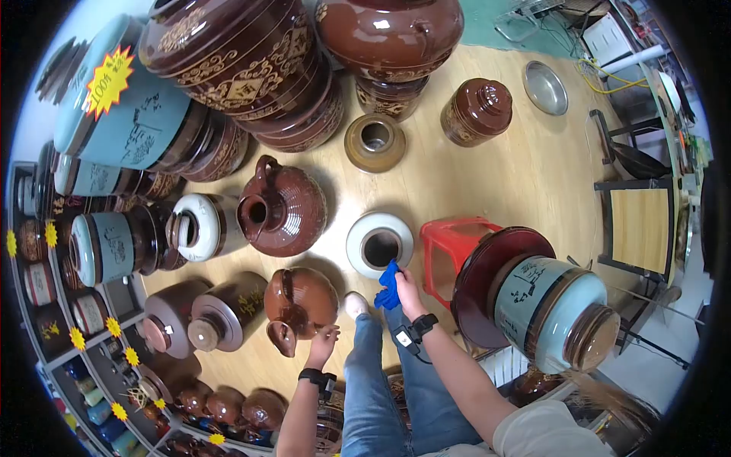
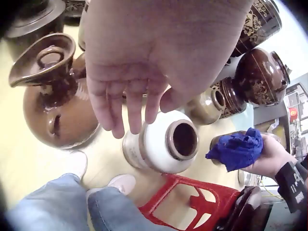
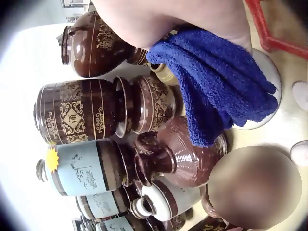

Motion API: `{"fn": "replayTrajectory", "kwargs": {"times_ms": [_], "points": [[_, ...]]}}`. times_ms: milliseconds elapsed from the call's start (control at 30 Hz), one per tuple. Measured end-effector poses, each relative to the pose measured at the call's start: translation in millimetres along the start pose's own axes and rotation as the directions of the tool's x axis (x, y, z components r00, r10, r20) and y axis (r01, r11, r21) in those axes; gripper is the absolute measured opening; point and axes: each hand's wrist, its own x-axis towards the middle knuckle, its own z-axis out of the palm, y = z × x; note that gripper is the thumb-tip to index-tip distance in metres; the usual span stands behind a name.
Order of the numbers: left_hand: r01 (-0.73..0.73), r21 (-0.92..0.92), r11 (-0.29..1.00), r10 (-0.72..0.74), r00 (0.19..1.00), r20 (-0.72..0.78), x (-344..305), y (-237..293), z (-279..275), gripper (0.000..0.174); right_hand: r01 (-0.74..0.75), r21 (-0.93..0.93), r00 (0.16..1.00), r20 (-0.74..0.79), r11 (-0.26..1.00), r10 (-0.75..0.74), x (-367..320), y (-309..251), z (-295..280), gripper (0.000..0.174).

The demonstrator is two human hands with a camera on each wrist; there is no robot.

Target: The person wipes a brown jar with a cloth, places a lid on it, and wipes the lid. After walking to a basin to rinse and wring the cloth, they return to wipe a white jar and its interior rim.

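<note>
My right hand [image 1: 408, 295] holds a crumpled blue cloth [image 1: 387, 286], which hangs from the fingers close to the front rim of a white jar [image 1: 355, 244] with a dark open mouth. In the right wrist view the cloth [image 3: 211, 82] covers much of that jar. My left hand [image 1: 323, 344] is beside a brown spouted jug [image 1: 316, 301]; in the left wrist view the hand [image 2: 144, 62] has its fingers extended and nothing in them. Whether it touches the jug cannot be told.
A red stool [image 1: 435, 259] stands right of the white jar, near a light blue jar [image 1: 537, 305] lying tilted. A dark brown jug [image 1: 293, 209] and large brown jars [image 1: 244, 76] stand to the left and behind. A metal basin [image 1: 546, 87] lies on the floor at the back right.
</note>
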Motion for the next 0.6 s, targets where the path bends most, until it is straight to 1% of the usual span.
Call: {"fn": "replayTrajectory", "kwargs": {"times_ms": [67, 100, 167, 233, 267, 333, 367, 433, 467, 500, 533, 567, 600], "points": [[-0.025, 0.084, 0.996, 0.027, 0.999, -0.027, 8.5, 21.0, -1.6, 0.025, 0.012, 0.018, 1.0, 0.0, 1.0, -0.012, 6.7, -12.1, -2.4, 0.023], [-0.034, 0.086, 0.996, 0.036, 0.999, -0.027, 10.6, 31.4, -2.8, 0.025, 0.017, 0.041, 1.0, -0.018, 0.999, -0.016, 5.9, -17.6, -3.2, 0.025], [-0.06, 0.19, 0.98, 0.068, 0.997, -0.035, 14.4, 50.8, -7.0, 0.025, 0.024, 0.07, 0.999, -0.034, 0.997, -0.022, 8.1, -29.2, -3.4, 0.027], [-0.062, 0.199, 0.978, 0.068, 0.997, -0.024, 21.5, 55.0, -7.7, 0.025, 0.025, 0.126, 0.999, -0.033, 0.992, -0.02, 14.6, -39.0, -8.4, 0.03], [-0.054, 0.217, 0.975, 0.058, 0.998, -0.011, 27.2, 54.2, -6.6, 0.026, 0.008, 0.194, 1.0, -0.01, 0.981, -0.006, 14.9, -43.6, -13.8, 0.027], [-0.045, 0.27, 0.962, 0.045, 0.999, 0.009, 32.9, 64.6, -6.8, 0.027, 0.008, 0.24, 1.0, 0.006, 0.971, -0.01, 15.3, -55.0, -19.7, 0.024], [-0.084, 0.301, 0.95, 0.073, 0.996, 0.047, 36.3, 70.3, -8.7, 0.027, 0.005, 0.277, 1.0, 0.023, 0.961, -0.012, 17.3, -61.8, -21.8, 0.023], [-0.013, 0.334, 0.942, -0.005, 0.999, 0.053, 41.9, 87.9, -9.0, 0.026, 0.043, 0.289, 0.999, 0.006, 0.956, -0.047, 16.6, -76.7, -23.1, 0.02], [-0.027, 0.339, 0.94, 0.008, 0.998, 0.057, 42.7, 101.9, -9.6, 0.026, 0.045, 0.294, 0.999, -0.016, 0.955, -0.042, 18.1, -82.0, -23.9, 0.021], [-0.023, 0.307, 0.951, 0.002, 0.998, 0.067, 43.0, 115.2, -11.0, 0.025, 0.046, 0.299, 0.999, -0.039, 0.953, -0.035, 19.5, -87.1, -24.7, 0.021], [-0.015, 0.274, 0.962, -0.007, 0.997, 0.078, 46.2, 124.3, -14.0, 0.025, 0.082, 0.307, 0.997, -0.031, 0.948, -0.076, 20.7, -90.9, -25.9, 0.02], [-0.022, 0.274, 0.961, 0.0, 0.997, 0.081, 58.1, 126.2, -18.2, 0.025, 0.089, 0.308, 0.996, -0.035, 0.947, -0.083, 25.3, -96.3, -24.9, 0.02], [-0.127, 0.324, 0.938, 0.098, 0.99, 0.103, 69.8, 129.0, -21.6, 0.025, 0.098, 0.329, 0.994, -0.069, 0.939, -0.079, 30.5, -99.5, -23.9, 0.02]]}}
